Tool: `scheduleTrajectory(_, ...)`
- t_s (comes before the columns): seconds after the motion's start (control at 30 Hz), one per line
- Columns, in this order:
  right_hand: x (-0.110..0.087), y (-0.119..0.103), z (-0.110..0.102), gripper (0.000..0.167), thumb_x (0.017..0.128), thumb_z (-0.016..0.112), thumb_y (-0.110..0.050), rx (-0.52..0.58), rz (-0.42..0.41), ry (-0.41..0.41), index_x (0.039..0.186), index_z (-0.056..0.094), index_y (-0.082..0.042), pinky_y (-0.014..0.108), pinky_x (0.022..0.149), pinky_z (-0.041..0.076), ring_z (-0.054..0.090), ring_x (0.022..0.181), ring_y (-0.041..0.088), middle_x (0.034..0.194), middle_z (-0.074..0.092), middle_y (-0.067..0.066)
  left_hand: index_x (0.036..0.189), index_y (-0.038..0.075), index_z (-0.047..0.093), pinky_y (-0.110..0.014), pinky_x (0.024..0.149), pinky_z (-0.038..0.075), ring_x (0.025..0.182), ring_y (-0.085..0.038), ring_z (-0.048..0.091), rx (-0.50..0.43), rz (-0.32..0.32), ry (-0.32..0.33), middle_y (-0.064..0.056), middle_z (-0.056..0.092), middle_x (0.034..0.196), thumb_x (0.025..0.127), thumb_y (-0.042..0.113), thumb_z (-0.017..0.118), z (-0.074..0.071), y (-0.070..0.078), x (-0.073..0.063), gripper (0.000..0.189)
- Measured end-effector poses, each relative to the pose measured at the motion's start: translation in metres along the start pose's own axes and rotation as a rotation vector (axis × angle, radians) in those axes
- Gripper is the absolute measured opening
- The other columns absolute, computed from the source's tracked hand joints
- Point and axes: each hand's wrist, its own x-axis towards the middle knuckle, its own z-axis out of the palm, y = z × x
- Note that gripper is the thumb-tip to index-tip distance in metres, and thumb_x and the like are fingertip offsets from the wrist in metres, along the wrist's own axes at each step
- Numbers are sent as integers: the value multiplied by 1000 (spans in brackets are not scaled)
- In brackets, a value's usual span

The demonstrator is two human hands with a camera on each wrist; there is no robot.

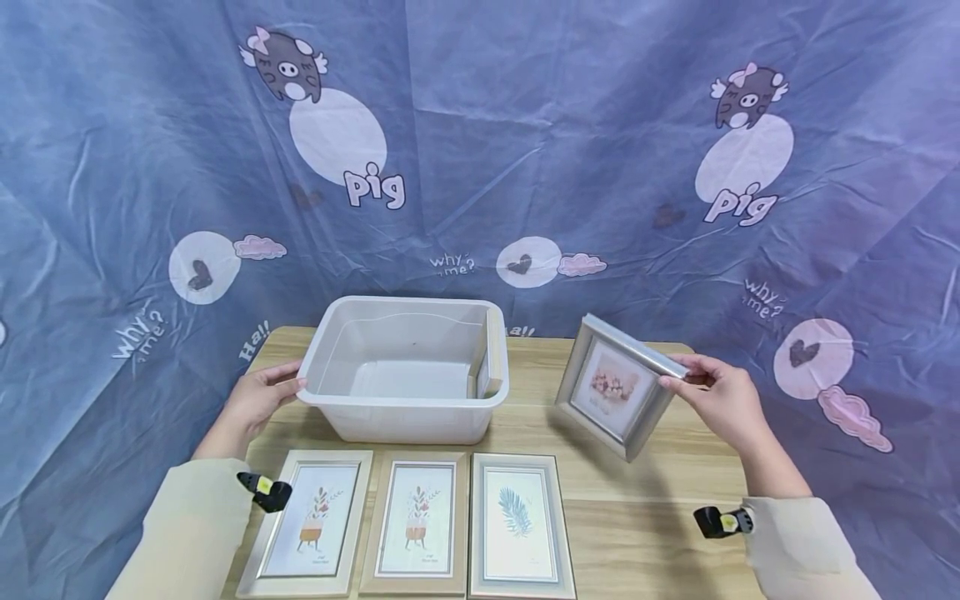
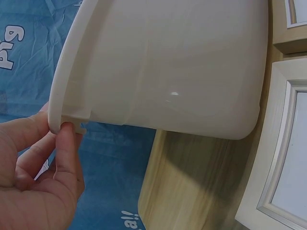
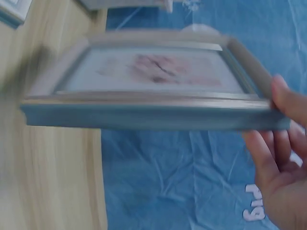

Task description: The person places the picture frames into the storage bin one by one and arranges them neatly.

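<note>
My right hand [image 1: 723,400] pinches a silver picture frame [image 1: 618,387] by its upper right corner, thumb in front and fingers behind. Tilted and raised over the right of the table, the frame shows a reddish print; in the right wrist view its near edge [image 3: 153,116] looks bluish. On the other side, my left hand [image 1: 258,396] grips the left rim of a white plastic tub [image 1: 408,421] between thumb and fingers. The left wrist view shows those fingertips [image 2: 67,136] under the rim. Inside the tub, a light wooden-edged picture frame [image 1: 491,354] stands against the right wall.
Along the front of the wooden table [image 1: 600,517] lie a cream frame [image 1: 360,475], a tan frame [image 1: 459,475] and a whitish frame with a blue feather print [image 1: 517,508]. Behind the table hangs a blue cloth [image 1: 480,167] with pig prints.
</note>
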Motion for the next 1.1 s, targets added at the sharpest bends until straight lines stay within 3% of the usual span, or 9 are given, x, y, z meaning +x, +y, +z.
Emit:
scheduleTrajectory(0.13, 2, -14, 6, 31, 80, 78, -9, 26, 26, 115, 108, 69, 2, 11, 46, 44, 55, 65, -9, 78, 63, 0, 140, -10, 37, -17, 83, 52, 86, 6, 55, -4, 0, -1, -32, 37, 140, 95, 6, 58, 0, -1, 1, 52)
scheduleTrajectory(0.37, 9, -35, 14, 33, 78, 78, -4, 124, 66, 245, 109, 68, 4, 6, 54, 48, 57, 66, -11, 75, 58, -18, 139, -9, 38, -17, 82, 52, 86, 6, 55, -5, 7, 1, -32, 37, 140, 94, 5, 58, 1, -2, 1, 51)
scheduleTrajectory(0.53, 15, -51, 19, 33, 77, 79, -3, 182, 78, 348, 108, 69, 3, 6, 58, 49, 57, 64, -8, 72, 58, -19, 139, -10, 37, -17, 82, 52, 85, 7, 55, -9, 16, -4, -32, 37, 140, 95, 5, 57, 1, -3, 1, 51)
scheduleTrajectory(0.83, 30, -81, 29, 30, 78, 79, -7, 266, 22, 504, 106, 72, -1, 8, 57, 48, 57, 64, -1, 71, 59, -17, 140, -8, 37, -18, 83, 52, 86, 7, 55, 6, 13, -3, -31, 36, 141, 95, 7, 58, 0, -4, 2, 52)
scheduleTrajectory(1.1, 39, -111, 40, 33, 76, 81, -11, 321, 16, 576, 107, 73, -3, 11, 58, 46, 56, 66, 1, 74, 59, -17, 140, -10, 36, -17, 84, 52, 85, 8, 55, -14, 26, -12, -32, 35, 141, 95, 6, 58, 1, -5, 2, 52)
